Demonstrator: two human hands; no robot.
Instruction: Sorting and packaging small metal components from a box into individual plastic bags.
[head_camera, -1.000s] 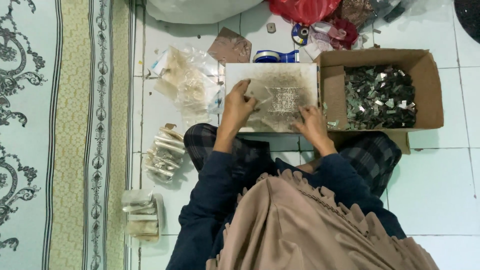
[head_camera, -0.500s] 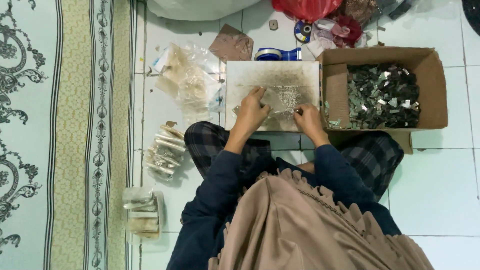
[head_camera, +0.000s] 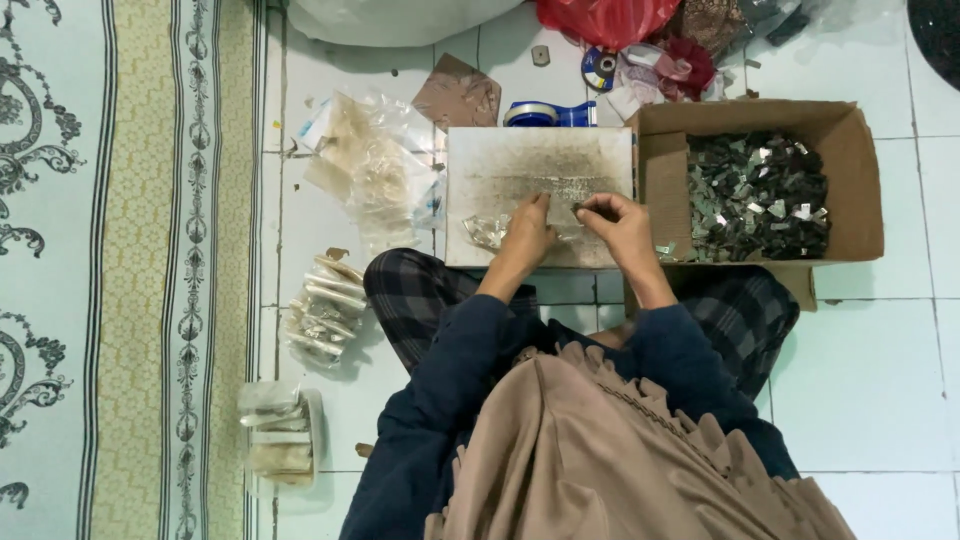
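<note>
Here, I see both hands meeting over the white board (head_camera: 540, 160) that lies on the tiled floor (head_camera: 880, 380) at twelve o'clock from the person's knees. The left hand (head_camera: 527, 232) rests on the board's near edge, fingers held together and curled down; whether they grip anything I cannot tell. A small clear plastic bag (head_camera: 487, 230) lies just beside it at nine o'clock. The right hand (head_camera: 620, 222) sits at three o'clock of the left, thumb and fingertips drawn together in a pinch on something small and dark that I cannot make out. At three o'clock of the board, touching it, stands an open cardboard box (head_camera: 860, 180) full of small dark and silvery pieces (head_camera: 755, 195). At nine o'clock lies a heap of clear bags (head_camera: 370, 165).
</note>
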